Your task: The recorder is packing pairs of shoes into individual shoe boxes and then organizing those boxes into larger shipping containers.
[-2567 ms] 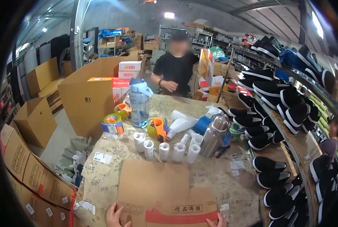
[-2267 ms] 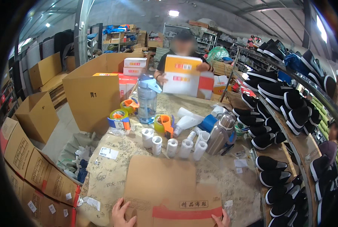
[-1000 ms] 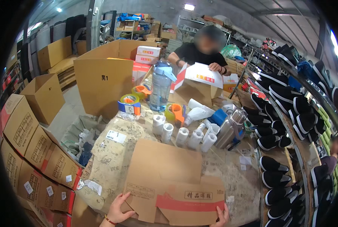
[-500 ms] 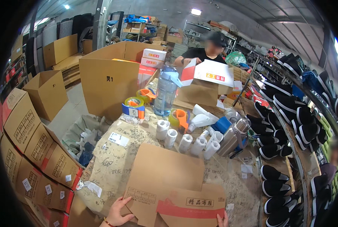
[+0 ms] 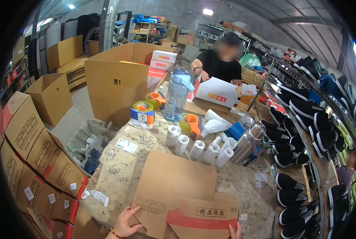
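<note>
I judge the cardboard (image 5: 178, 179) light, stiff (creases aside), best gripped at side edges, which left hand (image 5: 125, 224) and right hand (image 5: 234, 231) hold.

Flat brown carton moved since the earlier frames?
No, neither way: the flat carton keeps its far-left corner just right of the white label on the table.
</note>
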Demonstrator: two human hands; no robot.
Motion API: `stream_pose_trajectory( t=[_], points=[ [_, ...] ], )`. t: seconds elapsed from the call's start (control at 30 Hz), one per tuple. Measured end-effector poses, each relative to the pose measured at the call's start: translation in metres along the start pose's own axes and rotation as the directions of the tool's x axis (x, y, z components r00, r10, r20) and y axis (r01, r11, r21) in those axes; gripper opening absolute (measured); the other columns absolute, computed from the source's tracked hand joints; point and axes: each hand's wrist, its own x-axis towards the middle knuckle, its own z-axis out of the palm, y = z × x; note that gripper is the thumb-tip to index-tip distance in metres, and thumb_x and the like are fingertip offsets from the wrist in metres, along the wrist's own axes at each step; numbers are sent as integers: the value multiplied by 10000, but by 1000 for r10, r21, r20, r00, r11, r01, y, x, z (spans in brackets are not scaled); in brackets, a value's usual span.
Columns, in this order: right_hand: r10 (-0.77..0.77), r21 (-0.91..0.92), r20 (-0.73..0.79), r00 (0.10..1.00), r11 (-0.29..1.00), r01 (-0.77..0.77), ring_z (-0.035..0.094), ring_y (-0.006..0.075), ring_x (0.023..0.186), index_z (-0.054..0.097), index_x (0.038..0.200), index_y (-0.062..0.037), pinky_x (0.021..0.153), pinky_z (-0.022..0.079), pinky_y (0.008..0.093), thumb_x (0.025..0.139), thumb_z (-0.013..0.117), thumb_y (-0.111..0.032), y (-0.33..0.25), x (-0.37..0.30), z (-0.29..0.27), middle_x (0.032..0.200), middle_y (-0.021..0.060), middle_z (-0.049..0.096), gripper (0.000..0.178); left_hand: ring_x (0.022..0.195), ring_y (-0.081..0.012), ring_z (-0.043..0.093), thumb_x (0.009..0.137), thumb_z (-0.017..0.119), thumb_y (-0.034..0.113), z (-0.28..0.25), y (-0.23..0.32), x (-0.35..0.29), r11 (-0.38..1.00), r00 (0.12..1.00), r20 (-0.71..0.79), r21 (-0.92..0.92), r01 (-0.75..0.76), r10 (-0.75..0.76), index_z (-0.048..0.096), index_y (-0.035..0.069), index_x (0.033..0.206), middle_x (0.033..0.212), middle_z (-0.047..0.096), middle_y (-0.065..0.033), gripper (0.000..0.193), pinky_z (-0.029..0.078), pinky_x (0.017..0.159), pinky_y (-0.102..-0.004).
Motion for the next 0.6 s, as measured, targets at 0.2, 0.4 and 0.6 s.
stream_pose_trajectory(
  t=[0.2,0.4,0.6],
  points=[
    [3,10,-6,1000,1000,-3,491,396,1210,631,1185,-57,989,417,432,799,666,-149,-3,0,0,1357,237,473,398,1100,-321,585,671,776,294,-1,-1,0,1000,1000,4,-3,2,-2,548,47,1263,1148,628,-169,681,350,1070,-456],
    [11,-13,17,1000,1000,-11,473,400,1227,622,1193,-48,991,413,442,829,655,-164,0,0,-1,1362,243,464,383,1101,-327,585,677,768,282,0,5,2,999,1000,-1,-33,3,-3,550,36,1255,1144,629,-179,665,341,1075,-448],
    [-40,41,-40,998,998,42,484,400,1215,621,1184,-26,987,416,447,856,643,-193,4,-2,2,1358,248,464,369,1096,-325,588,675,758,261,-1,6,1,999,1000,3,-35,16,-16,553,40,1253,1138,630,-180,652,342,1075,-445]
  ],
)
